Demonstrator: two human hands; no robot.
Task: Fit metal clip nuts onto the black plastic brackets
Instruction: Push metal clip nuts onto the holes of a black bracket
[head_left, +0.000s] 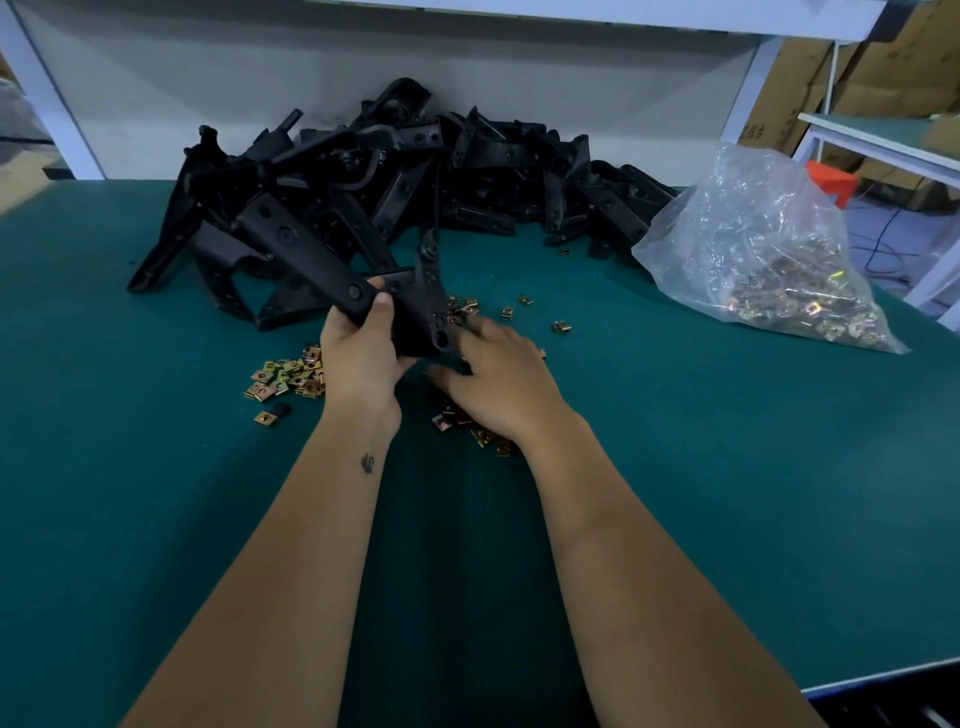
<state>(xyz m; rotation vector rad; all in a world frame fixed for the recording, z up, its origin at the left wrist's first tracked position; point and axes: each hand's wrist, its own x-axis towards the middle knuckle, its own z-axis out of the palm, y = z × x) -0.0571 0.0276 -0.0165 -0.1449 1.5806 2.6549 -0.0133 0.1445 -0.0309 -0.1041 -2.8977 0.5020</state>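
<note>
My left hand (363, 353) grips a black plastic bracket (423, 306) and holds it just above the green table, thumb on its upper face. My right hand (498, 379) lies palm down beside the bracket's lower end, over loose brass-coloured clip nuts (288, 374); its fingertips are hidden, so I cannot tell whether it holds a nut. More clip nuts (470, 431) lie under my right wrist and several (561, 326) are scattered further back. A big pile of black brackets (395, 176) fills the rear centre.
A clear plastic bag (769, 260) full of clip nuts sits at the right rear. The green table mat (156, 519) ends at a front right edge (883, 680). A white frame post (748, 88) and a white back panel stand behind the pile. Cardboard boxes are stacked beyond.
</note>
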